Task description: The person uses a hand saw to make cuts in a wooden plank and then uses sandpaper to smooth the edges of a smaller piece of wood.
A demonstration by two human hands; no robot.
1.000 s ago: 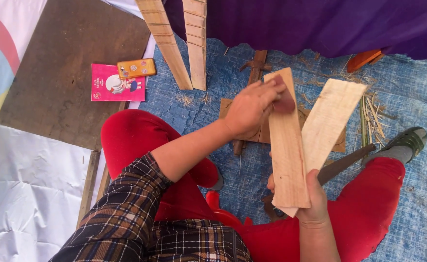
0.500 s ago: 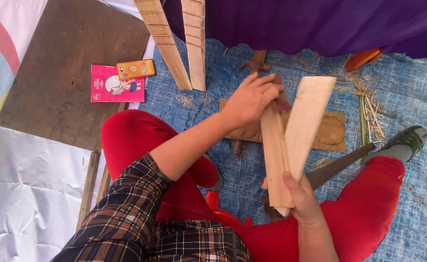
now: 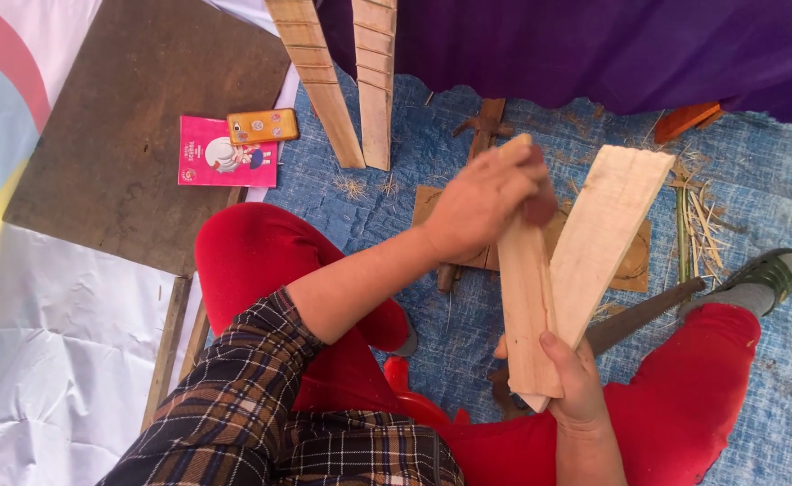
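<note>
Two wood slats, both hands busy, center-right of frame

Right hand is clenched around the bottom ends of both slats: left slat upright, right slat fanning out toward upper right. Left hand curls closed over the left slat's top end.

I see a blue woven mat on the floor, with bits of straw on it. A purple cloth hangs at the top. A brown board lies at the left, beside a white sheet, maybe plastic. Daylight looks soft.
</note>
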